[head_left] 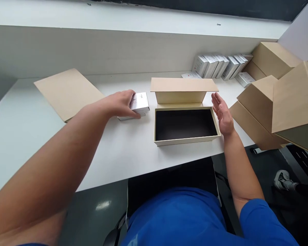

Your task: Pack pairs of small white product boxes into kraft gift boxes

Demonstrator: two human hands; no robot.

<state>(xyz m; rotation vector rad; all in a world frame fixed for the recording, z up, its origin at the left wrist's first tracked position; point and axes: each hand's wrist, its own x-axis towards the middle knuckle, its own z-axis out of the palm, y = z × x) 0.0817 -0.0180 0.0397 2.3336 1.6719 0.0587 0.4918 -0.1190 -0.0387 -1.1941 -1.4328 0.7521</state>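
Observation:
My left hand (123, 104) grips a small white box (141, 101) between thumb and fingers, just above the table. A bit of another white item (124, 118) shows below that hand, mostly hidden by it. In front of me stands an open cream gift box (187, 139) with a black inside and nothing in it. Its lid flap (184, 84) is raised at the back. At the gift box's right side is my right hand (222, 111), upright on edge with fingers stretched out and holding nothing. Whether it touches the box's wall, I cannot tell.
A flat cardboard sheet (69, 92) lies on the left of the white table (113, 157). Several white boxes (215, 66) stand in a row at the back right. Large open cartons (269, 102) crowd the right side. A person's shoe (283, 180) shows on the floor.

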